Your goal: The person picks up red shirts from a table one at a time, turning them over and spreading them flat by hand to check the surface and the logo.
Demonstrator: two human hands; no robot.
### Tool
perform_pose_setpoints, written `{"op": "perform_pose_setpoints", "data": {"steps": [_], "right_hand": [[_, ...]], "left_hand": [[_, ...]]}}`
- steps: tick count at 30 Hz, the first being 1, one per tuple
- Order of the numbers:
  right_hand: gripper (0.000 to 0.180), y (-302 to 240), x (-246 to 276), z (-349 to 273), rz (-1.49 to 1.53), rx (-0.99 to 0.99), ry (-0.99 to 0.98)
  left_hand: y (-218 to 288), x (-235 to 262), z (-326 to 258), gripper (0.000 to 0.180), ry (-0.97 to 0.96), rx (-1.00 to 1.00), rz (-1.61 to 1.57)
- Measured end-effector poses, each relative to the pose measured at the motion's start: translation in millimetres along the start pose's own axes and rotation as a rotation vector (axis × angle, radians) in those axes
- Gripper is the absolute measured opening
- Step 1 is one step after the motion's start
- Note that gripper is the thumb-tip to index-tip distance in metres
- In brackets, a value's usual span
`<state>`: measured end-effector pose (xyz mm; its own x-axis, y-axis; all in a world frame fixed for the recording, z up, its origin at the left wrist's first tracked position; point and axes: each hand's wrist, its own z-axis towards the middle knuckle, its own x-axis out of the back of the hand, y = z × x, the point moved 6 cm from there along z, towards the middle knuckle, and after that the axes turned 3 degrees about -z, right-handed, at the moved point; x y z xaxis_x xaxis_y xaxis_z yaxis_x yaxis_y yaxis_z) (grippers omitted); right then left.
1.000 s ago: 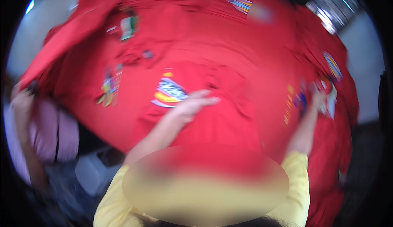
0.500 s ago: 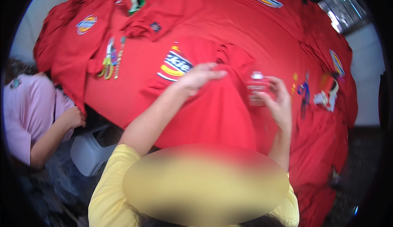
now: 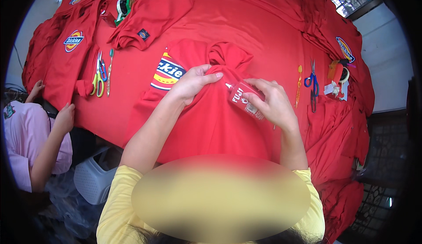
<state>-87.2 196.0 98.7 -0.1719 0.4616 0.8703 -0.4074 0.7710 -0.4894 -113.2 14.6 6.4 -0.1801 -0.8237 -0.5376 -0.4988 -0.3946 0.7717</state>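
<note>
In front of me lies a red garment with a colourful printed patch on its left part. My left hand is closed on the gathered cloth of this garment, thumb on top, just right of the patch. A small red squeeze bottle with a white nozzle is gripped in my right hand. The bottle tilts so that its nozzle points left toward the cloth beside my left thumb. Whether the tip touches the fabric I cannot tell.
Yellow-handled scissors lie on the left, blue-handled scissors on the right. A green tape dispenser stands at the back left. More red garments ring the table. A person in pink sits at the left beside a grey stool.
My right hand has brought the bottle leftward, closer to my left hand, and its nozzle has swung from upward to leftward. The view has shifted; my left hand still holds the cloth.
</note>
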Motion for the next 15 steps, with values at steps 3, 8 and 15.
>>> {"op": "perform_pose_setpoints", "data": {"steps": [3,8,15], "right_hand": [[0.039,0,-1,0,0.043,-0.022,-0.027],[0.04,11,-1,-1,0.133,-0.053,-0.034],[0.032,86,24,-21,0.678,-0.276,0.108]], "left_hand": [[-1,1,0,0.036,0.022,-0.009,0.03],[0,1,1,0.037,0.026,0.011,0.024],[-6,3,7,0.046,0.107,0.053,0.078]]}}
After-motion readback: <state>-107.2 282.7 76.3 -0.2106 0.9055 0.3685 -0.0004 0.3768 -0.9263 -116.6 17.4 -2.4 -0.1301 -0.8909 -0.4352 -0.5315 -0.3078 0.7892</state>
